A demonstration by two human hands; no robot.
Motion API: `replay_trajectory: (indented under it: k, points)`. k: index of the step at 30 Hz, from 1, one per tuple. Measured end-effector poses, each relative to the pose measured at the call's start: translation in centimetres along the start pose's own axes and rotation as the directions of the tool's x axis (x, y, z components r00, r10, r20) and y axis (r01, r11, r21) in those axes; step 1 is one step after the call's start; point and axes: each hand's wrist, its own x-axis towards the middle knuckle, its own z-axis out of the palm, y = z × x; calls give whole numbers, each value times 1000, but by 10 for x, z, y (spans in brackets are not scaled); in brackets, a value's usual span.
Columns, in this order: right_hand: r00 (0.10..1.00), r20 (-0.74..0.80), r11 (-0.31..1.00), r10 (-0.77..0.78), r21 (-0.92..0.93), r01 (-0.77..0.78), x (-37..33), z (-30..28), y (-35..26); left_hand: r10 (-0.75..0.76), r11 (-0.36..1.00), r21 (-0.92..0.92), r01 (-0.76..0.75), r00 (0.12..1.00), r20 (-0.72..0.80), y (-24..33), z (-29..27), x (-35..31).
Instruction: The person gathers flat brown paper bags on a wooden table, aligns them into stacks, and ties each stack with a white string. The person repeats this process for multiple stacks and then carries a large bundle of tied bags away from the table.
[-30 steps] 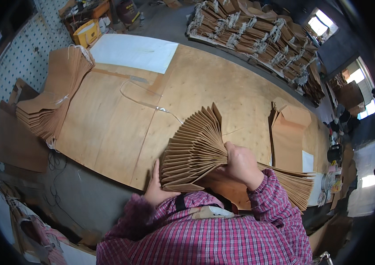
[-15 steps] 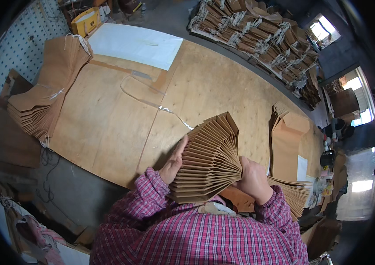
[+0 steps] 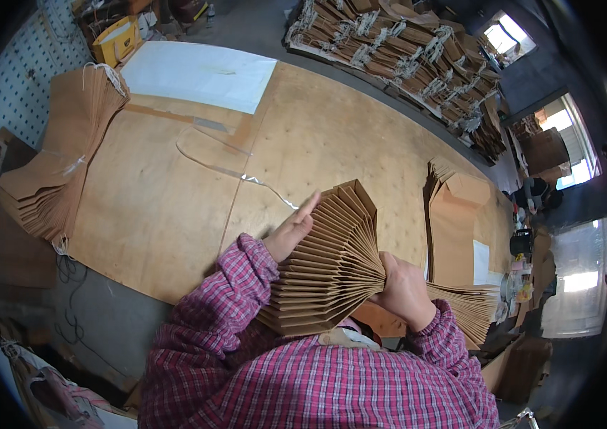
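Observation:
A thick bundle of brown paper bags (image 3: 336, 261) is spread like a fan at the near edge of the table. My right hand (image 3: 407, 289) is closed round its narrow middle, and the bundle's other end flares out to the right of the fist. My left hand (image 3: 293, 232) lies with fingers stretched out along the upper left edge of the fan, palm side against the folds. It touches the bags without gripping them. My right fingertips are hidden behind the bundle.
Another tied bundle (image 3: 57, 154) of brown bags stands at the table's left end. A stack of bags (image 3: 461, 222) lies to the right. A white sheet (image 3: 200, 71) covers the far left corner, and a thin strap (image 3: 210, 168) lies on the wooden table (image 3: 153, 207). Many tied bundles (image 3: 396, 61) are piled beyond.
My left hand has slid up along the fan's outer edge towards its far corner. My right hand keeps its grip. The whole view has shifted slightly.

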Motion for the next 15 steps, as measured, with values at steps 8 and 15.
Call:
replay_trajectory:
  k: [8,15]
  points:
    - [999,42,999,29,-22,-28,-2,3,1,-6,969,194,155,796,-605,80,0,-117]
    - [1000,3,999,30,-30,-30,-2,0,-3,345,839,509,-194,912,-222,130,79,-175]
